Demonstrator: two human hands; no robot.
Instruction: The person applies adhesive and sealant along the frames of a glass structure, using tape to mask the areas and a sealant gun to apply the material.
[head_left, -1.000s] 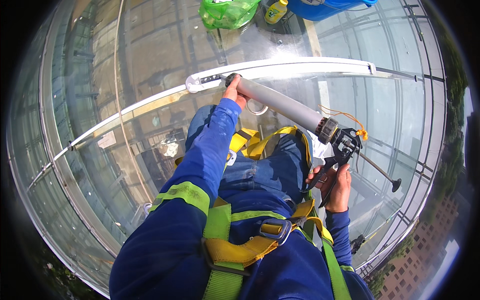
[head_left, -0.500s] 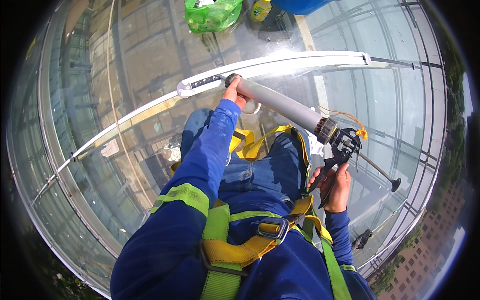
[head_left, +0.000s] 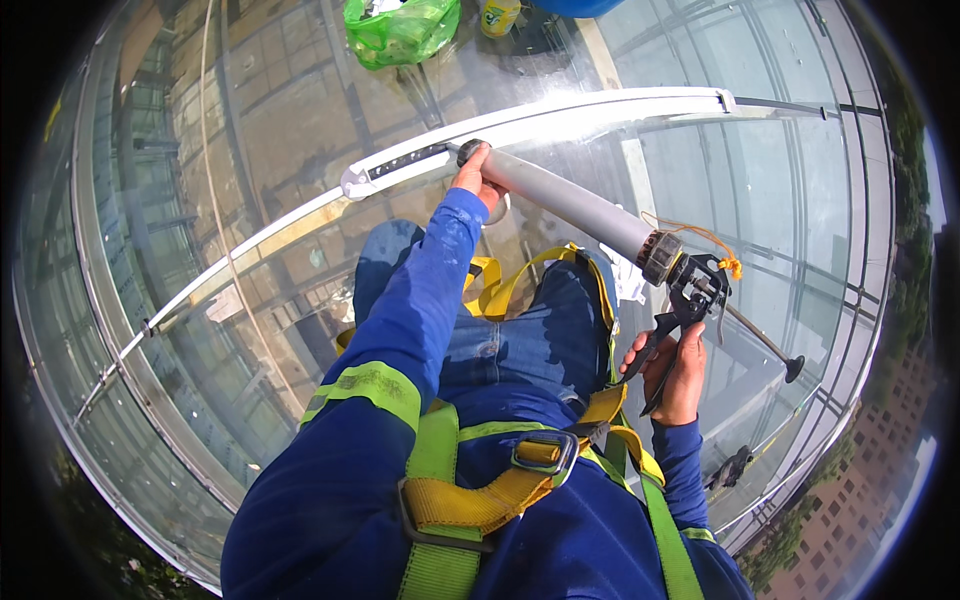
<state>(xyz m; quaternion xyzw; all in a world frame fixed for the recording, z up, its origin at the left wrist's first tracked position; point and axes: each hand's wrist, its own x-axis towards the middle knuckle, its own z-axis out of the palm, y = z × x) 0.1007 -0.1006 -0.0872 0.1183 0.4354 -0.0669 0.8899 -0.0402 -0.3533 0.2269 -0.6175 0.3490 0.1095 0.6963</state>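
A grey-barrelled caulking gun (head_left: 570, 200) slants across in front of me, its front end at the upper left. My left hand (head_left: 477, 182) is closed around the barrel close to the dark front cap. My right hand (head_left: 683, 375) grips the black handle and trigger (head_left: 668, 335); a thin rod with a round end (head_left: 765, 340) sticks out behind. The dark nozzle meets the white strip (head_left: 560, 112) lying over the glass. Left of it, a black line with pale specks (head_left: 405, 160) shows in the strip's channel. An orange cord (head_left: 733, 267) is tied at the gun's rear.
I sit on glass panels above a structure, wearing a yellow-green harness (head_left: 435, 480). Beyond the strip stand a green plastic bag (head_left: 400, 35), a yellow bottle (head_left: 498, 17) and a blue container (head_left: 578, 6). A rope (head_left: 210, 160) runs along the left. White paper (head_left: 628, 275) lies beside my leg.
The gun's nozzle has moved a little to the right along the white strip, and the black line behind it is longer. Both hands keep their hold. The whole view has shifted slightly.
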